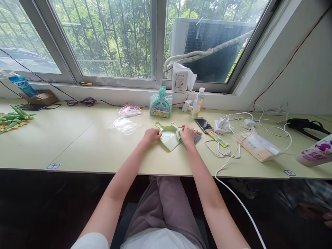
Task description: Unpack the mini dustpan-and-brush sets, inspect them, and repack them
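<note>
A light green dustpan point(169, 139) lies on the table in front of me, its handle pointing toward the window. At its upper left edge, my left hand point(152, 135) has its fingers closed on it. Right beside the dustpan is a small brush with a green handle and grey bristles point(198, 137); my right hand point(188, 134) is closed over it, hiding part of it. Behind them stands a wrapped turquoise dustpan set point(161, 105), and a pink set point(129, 110) lies to its left near a clear plastic wrapper point(125, 125).
To the right are a phone point(203, 124), a bottle point(197, 103), a green label strip point(217, 138), white cables, a charger point(222, 125), a tissue pack point(258, 147) and a cup point(315, 152). Green stalks point(14, 119) lie far left. The table's front edge point(90, 171) is near me.
</note>
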Action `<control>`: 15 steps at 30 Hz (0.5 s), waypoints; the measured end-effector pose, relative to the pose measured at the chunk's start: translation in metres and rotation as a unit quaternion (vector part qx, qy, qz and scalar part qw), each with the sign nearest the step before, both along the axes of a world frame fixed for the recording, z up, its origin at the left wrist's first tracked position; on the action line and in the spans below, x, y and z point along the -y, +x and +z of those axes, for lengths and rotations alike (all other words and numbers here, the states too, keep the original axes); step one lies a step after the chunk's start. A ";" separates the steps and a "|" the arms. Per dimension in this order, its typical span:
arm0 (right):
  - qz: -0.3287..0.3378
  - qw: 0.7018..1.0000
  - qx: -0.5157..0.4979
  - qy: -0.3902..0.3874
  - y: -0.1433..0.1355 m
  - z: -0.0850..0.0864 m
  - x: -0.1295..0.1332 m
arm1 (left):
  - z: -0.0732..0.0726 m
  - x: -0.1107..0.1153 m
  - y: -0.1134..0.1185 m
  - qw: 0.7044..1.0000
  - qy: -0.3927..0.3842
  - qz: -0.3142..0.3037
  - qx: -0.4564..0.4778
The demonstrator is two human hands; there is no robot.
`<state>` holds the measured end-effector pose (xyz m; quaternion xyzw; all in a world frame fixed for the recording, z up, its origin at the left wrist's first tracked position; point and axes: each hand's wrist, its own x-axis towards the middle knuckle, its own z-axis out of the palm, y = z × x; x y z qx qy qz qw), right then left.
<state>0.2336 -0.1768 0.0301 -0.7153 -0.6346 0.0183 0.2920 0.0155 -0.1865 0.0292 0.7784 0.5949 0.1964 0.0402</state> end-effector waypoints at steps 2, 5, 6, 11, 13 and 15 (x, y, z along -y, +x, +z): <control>0.033 0.999 -0.006 0.011 -0.007 0.000 0.002 | 0.000 0.008 0.013 0.996 0.003 -0.087 0.020; 0.084 0.996 -0.020 0.010 -0.013 0.002 0.005 | 0.000 0.016 0.025 0.987 0.014 -0.159 0.029; 0.101 0.995 -0.024 0.006 -0.014 0.002 0.006 | 0.000 0.016 0.026 0.985 0.027 -0.167 0.024; 0.171 0.984 -0.040 -0.003 -0.018 0.002 0.007 | -0.001 0.002 0.001 0.979 0.152 -0.132 0.027; 0.189 0.980 -0.055 0.002 -0.020 0.001 0.007 | -0.002 -0.006 -0.011 0.983 0.137 -0.110 0.043; 0.202 0.977 -0.073 -0.001 -0.021 0.001 0.007 | -0.003 -0.010 -0.019 0.986 0.107 -0.120 0.045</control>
